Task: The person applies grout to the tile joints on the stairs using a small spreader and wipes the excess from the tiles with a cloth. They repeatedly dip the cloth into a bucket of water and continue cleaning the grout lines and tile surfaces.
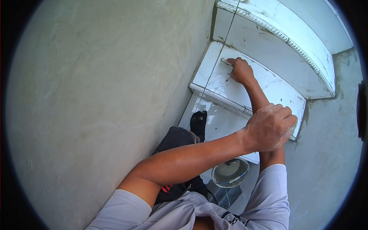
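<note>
My right hand (241,70) is closed on a small, flat, pale tool (226,62), which lies against the white tiled stair tread (264,85) near a dark grout line. Dark smears and specks mark the tile around it. Nearer to me, my left hand (270,128) is closed in a fist and crosses over my right forearm. Pale dust covers its knuckles. Its palm is turned away, and whatever it may hold is hidden.
A plastered wall (96,76) runs along the left. Above rises another white step with a rope-patterned edge (283,36). My foot in a black sock (198,124) rests on the lower step. A bucket (230,172) of greyish content stands below my arms.
</note>
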Action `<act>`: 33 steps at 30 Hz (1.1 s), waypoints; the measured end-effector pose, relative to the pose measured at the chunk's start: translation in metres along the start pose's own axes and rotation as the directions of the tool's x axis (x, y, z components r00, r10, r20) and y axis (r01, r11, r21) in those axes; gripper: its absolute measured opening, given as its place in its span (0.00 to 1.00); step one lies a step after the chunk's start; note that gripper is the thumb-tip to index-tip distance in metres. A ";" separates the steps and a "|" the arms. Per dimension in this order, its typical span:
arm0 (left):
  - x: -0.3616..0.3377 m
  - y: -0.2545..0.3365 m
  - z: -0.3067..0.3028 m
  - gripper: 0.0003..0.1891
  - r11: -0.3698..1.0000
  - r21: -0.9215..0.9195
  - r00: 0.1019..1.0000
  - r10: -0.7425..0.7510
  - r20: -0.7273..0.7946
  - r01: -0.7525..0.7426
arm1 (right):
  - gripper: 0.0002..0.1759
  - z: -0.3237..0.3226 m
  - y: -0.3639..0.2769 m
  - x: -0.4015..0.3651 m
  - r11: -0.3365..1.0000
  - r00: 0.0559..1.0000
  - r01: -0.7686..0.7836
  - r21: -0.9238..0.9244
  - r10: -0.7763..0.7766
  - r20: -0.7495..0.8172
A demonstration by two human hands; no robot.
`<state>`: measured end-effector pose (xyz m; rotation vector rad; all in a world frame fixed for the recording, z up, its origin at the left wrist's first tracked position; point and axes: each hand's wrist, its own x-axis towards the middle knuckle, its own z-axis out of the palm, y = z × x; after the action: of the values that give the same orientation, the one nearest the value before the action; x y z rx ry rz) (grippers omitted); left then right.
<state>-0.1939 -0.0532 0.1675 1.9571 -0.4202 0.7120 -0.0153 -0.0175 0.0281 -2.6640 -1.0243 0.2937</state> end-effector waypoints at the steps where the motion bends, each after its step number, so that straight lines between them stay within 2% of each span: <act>1: 0.000 0.001 -0.001 0.13 1.000 0.002 1.000 -0.001 -0.002 0.001 | 0.33 -0.004 0.006 0.009 0.994 0.996 -0.089 -0.071 0.090 0.015; 4: 0.002 0.004 -0.005 0.14 1.000 -0.003 1.000 -0.009 -0.015 0.009 | 0.24 0.023 0.008 0.021 0.977 0.957 -0.179 -0.112 0.146 -0.249; 5: 0.006 0.003 -0.008 0.14 1.000 -0.006 1.000 -0.001 -0.023 0.000 | 0.21 0.028 -0.009 0.013 0.991 0.978 -0.083 -0.100 0.062 -0.201; 7: 0.010 0.000 -0.011 0.13 1.000 0.016 0.999 0.001 -0.032 -0.001 | 0.18 0.034 -0.055 -0.019 0.988 0.991 0.136 -0.076 -0.136 0.004; 8: 0.011 -0.003 -0.011 0.13 0.999 0.033 0.999 0.005 -0.039 -0.004 | 0.17 0.033 -0.068 -0.035 0.980 0.974 0.195 -0.047 -0.188 0.129; 9: 0.009 -0.008 -0.008 0.12 1.000 0.017 0.998 -0.002 -0.059 0.003 | 0.18 0.025 -0.070 -0.045 0.982 0.936 0.188 0.015 -0.184 0.299; 10: 0.010 -0.006 -0.009 0.13 1.000 0.012 1.000 -0.005 -0.027 0.006 | 0.23 0.014 -0.060 -0.055 0.990 0.928 0.094 0.103 -0.125 0.350; 11: 0.010 -0.006 -0.013 0.13 1.000 0.015 1.000 -0.012 -0.003 0.012 | 0.28 0.007 -0.034 -0.069 0.980 0.987 0.014 0.200 -0.045 0.154; 12: 0.009 -0.006 -0.014 0.13 0.999 0.026 1.000 -0.027 0.016 0.026 | 0.31 -0.002 0.004 -0.073 0.978 0.988 -0.139 0.156 0.126 0.091; 13: 0.006 -0.006 -0.014 0.13 0.999 0.037 1.000 -0.009 0.011 0.009 | 0.30 -0.008 0.045 -0.085 0.943 0.946 -0.309 0.124 0.318 -0.066; 14: 0.005 -0.007 -0.014 0.13 0.999 0.040 0.999 -0.020 0.040 0.018 | 0.30 -0.033 0.084 -0.101 0.853 0.856 -0.499 0.154 0.513 -0.067; 15: 0.004 -0.006 -0.014 0.13 0.999 0.044 0.997 -0.029 0.070 0.026 | 0.30 -0.031 0.146 -0.116 0.801 0.781 -0.585 0.127 0.598 -0.178; 16: 0.004 -0.006 -0.015 0.13 0.998 0.048 0.995 -0.033 0.099 0.029 | 0.30 -0.031 0.212 -0.128 0.698 0.674 -0.706 0.114 0.713 -0.191; 17: 0.004 -0.007 -0.016 0.12 0.997 0.064 0.991 -0.055 0.126 0.047 | 0.30 -0.038 0.249 -0.140 0.606 0.584 -0.796 0.005 0.770 -0.256; 18: 0.004 -0.008 -0.017 0.12 0.996 0.065 0.991 -0.063 0.121 0.055 | 0.29 -0.053 0.256 -0.148 0.522 0.526 -0.848 -0.096 0.801 -0.285; 19: 0.004 -0.009 -0.017 0.12 0.996 0.065 0.991 -0.065 0.118 0.058 | 0.29 -0.053 0.274 -0.151 0.517 0.514 -0.852 -0.082 0.795 -0.323; 21: 0.007 -0.011 -0.015 0.12 0.996 0.066 0.992 -0.065 0.110 0.058 | 0.29 -0.039 0.291 -0.137 0.524 0.519 -0.848 -0.075 0.794 -0.317; 23: 0.008 -0.014 -0.014 0.12 0.996 0.077 0.993 -0.061 0.105 0.053 | 0.28 -0.038 0.272 -0.120 0.512 0.499 -0.858 -0.039 0.813 -0.300; 26: 0.015 -0.017 -0.018 0.13 0.995 0.069 0.992 -0.081 0.099 0.074 | 0.25 -0.027 0.236 -0.097 0.626 0.612 -0.780 -0.023 0.753 -0.242; 28: 0.018 -0.020 -0.019 0.13 0.995 0.065 0.994 -0.078 0.073 0.073 | 0.23 -0.017 0.185 -0.074 0.724 0.705 -0.690 -0.029 0.661 -0.257; 30: 0.020 -0.024 -0.018 0.13 0.996 0.067 0.997 -0.060 0.052 0.056 | 0.20 -0.007 0.134 -0.041 0.741 0.742 -0.661 -0.118 0.623 -0.246; 32: 0.016 -0.027 -0.015 0.13 0.997 0.064 0.998 -0.049 0.042 0.046 | 0.18 0.008 0.103 -0.014 0.763 0.738 -0.646 -0.016 0.619 -0.269; 33: 0.016 -0.026 -0.015 0.13 0.997 0.068 0.997 -0.049 0.053 0.045 | 0.18 0.009 0.081 -0.005 0.813 0.781 -0.583 0.002 0.560 -0.277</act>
<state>-0.1713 -0.0280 0.1651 2.0464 -0.3865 0.6509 0.0289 -0.0767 -0.0061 -2.9274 -0.1198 -0.0030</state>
